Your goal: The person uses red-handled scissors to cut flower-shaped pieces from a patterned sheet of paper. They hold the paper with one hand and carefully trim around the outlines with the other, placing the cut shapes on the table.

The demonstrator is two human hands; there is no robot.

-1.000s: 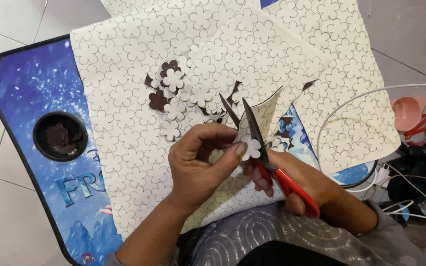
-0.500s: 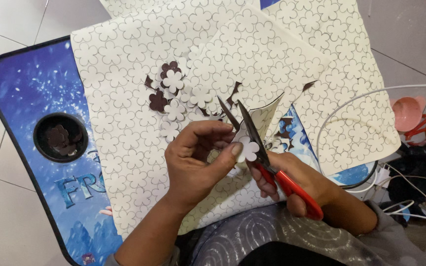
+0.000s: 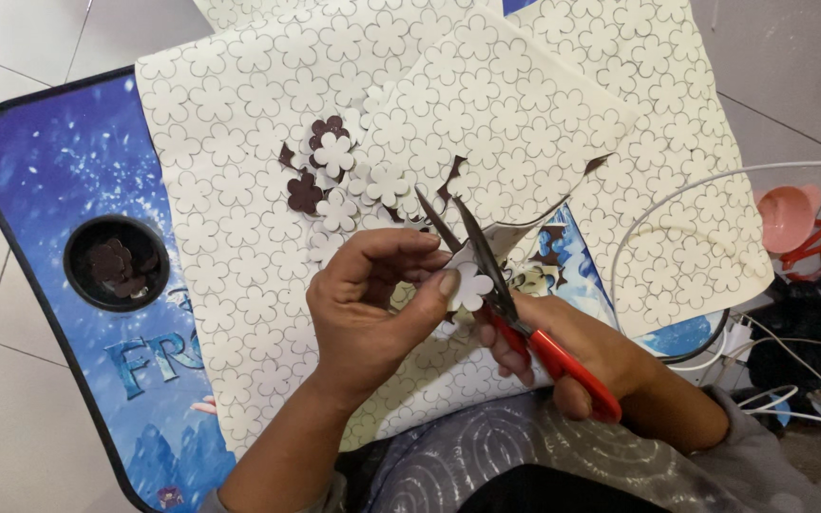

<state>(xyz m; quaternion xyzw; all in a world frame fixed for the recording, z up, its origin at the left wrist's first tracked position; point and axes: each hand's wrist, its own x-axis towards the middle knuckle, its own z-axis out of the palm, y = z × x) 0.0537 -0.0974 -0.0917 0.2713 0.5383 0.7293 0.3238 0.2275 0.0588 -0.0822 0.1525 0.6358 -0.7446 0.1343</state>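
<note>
My left hand [image 3: 372,309] pinches a small white flower-shaped cutout [image 3: 472,285] between thumb and fingers. My right hand [image 3: 572,356] grips red-handled scissors [image 3: 515,309], whose blades are parted and point up and left, right at the cutout's edge. Both hands hover over cream sheets printed with flower outlines [image 3: 230,180]. Just above my left hand lies a small pile of cut flowers [image 3: 339,185], some white, some showing a brown back.
The sheets cover a blue lap table [image 3: 49,180] with a round cup hole [image 3: 116,263] holding brown scraps. A white cable [image 3: 677,195] loops at the right. A pink cup [image 3: 789,214] and clutter sit on the tiled floor at the right.
The scissors and the flower cutout have shifted slightly down and left, with the blades staying apart at the cutout. My left hand turned the piece a little.
</note>
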